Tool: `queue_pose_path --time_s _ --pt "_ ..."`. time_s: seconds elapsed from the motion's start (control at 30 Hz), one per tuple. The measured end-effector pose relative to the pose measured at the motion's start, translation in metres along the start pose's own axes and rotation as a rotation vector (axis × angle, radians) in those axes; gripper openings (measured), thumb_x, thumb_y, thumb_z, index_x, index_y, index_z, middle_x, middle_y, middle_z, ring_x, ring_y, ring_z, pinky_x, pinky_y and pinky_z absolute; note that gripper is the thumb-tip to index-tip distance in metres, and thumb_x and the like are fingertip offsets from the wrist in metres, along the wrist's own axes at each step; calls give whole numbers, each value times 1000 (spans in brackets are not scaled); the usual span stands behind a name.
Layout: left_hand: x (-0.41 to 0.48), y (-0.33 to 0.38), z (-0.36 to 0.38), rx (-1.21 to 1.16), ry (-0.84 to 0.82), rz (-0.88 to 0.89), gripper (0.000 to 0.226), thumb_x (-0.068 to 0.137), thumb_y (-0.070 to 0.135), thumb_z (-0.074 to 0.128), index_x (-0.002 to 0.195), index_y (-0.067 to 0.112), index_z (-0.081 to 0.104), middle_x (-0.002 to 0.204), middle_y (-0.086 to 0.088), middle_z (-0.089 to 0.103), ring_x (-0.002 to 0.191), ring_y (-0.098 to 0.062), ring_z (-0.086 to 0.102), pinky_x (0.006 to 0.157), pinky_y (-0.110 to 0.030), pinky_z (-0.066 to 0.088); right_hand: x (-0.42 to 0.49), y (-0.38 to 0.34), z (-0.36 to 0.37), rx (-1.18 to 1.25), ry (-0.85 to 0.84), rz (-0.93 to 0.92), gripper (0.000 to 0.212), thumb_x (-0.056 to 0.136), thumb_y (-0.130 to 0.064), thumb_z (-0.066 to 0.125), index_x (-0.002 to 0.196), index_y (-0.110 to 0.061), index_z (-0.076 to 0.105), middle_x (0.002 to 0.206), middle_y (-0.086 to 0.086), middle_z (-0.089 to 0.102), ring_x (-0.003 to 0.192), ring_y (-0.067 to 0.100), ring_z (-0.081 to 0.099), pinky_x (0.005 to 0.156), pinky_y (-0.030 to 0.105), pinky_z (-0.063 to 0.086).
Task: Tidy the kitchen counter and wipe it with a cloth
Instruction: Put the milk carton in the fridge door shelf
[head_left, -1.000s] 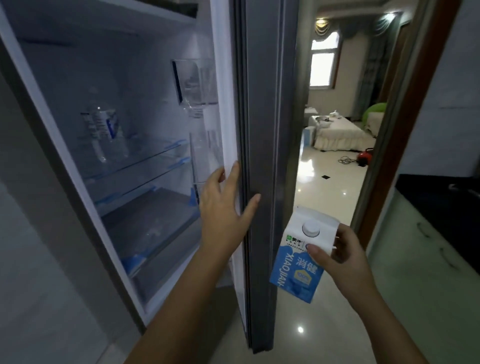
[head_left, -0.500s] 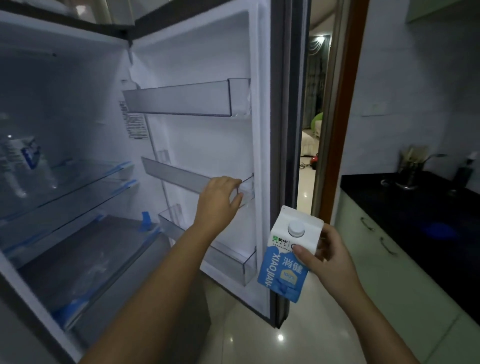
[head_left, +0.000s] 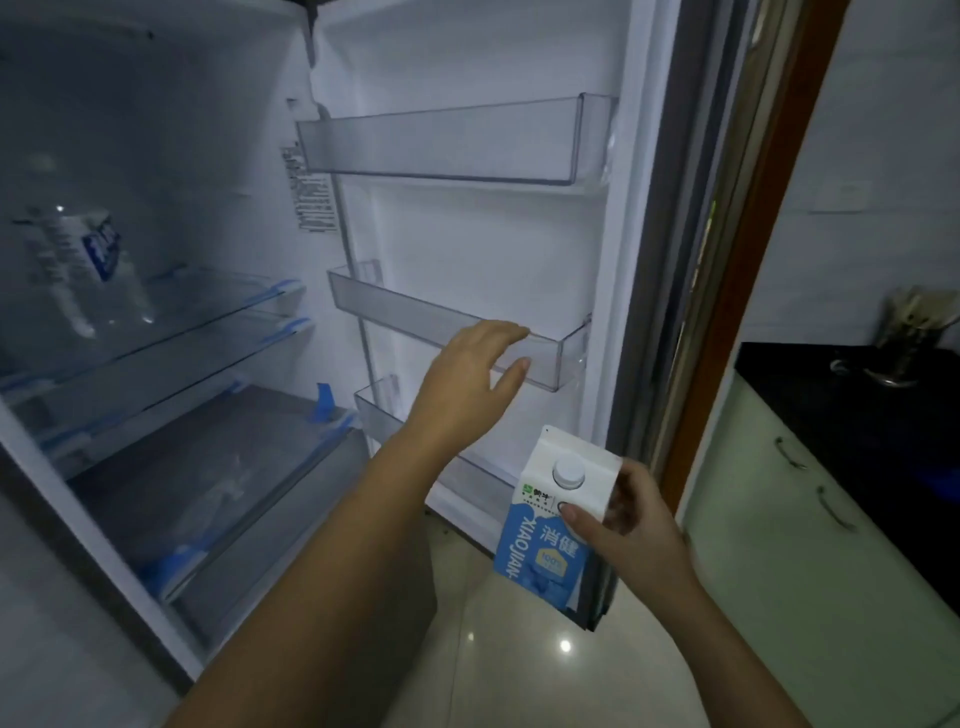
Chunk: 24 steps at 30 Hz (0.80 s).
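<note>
One milk carton (head_left: 545, 540): gable-topped, the upper part white with a round white screw cap, the lower part blue and printed "XIAOJIAN" lengthwise. It is held upright, slightly tilted, at 5 o'clock in the view, gripped near its top by the right hand (head_left: 639, 535). One counter (head_left: 857, 415): black-topped, seen at 3 o'clock, well apart from the carton.

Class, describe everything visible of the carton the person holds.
The carton is a gable-topped paperboard box, white above, blue with lettering below, with a round white cap on its sloped top. Slightly tilted, it is held before the lower edge of the open fridge door by the right hand, thumb on its front.
</note>
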<state>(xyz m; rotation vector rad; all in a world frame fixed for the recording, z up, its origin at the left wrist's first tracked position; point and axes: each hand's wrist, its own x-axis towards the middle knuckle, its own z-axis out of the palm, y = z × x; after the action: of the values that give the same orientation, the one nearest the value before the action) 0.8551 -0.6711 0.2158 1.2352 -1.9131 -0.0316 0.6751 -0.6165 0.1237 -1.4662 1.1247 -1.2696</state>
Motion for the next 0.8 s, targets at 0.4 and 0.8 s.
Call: queue_pose_path --time_s 0.4,0.8 --pt "-122 -158 -58 -151 54 -558 11 91 17 49 96 21 57 88 17 50 81 3 50 82 -18 44 92 20 136 -241 83 -181 63 69 -9 77 121 -15 42 121 3 49 113 15 50 81 6 46" --pt "-75 -243 5 -223 -251 -337 47 83 36 41 120 11 56 125 -6 58 114 -19 54 101 -33 41 150 51 150 -462 296 -162 69 65 -8 81 124 -8 44 116 -3 47 107 9 48 80 -4 39"
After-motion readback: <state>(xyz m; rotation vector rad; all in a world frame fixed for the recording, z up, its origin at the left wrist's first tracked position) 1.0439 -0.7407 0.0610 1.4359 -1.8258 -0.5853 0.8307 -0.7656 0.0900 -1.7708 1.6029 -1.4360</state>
